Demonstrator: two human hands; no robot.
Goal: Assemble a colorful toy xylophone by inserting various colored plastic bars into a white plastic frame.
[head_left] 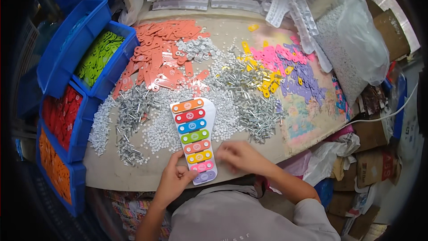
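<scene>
Gripping the toy xylophone [194, 136] by its lower left edge in the head view, your left hand [174, 176] is closed, thumb on top. Your right hand [240, 156] blurs just beside the right edge, fingers curled; I cannot tell whether they hold anything. The toy xylophone lies on the table [101, 169], its top among white caps [160, 127], silver pins [261, 117] either side.

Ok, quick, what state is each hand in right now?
Left hand: holding the toy xylophone by its lower left edge.
Right hand: partly curled, blurred; can't tell whether it holds anything.
</scene>
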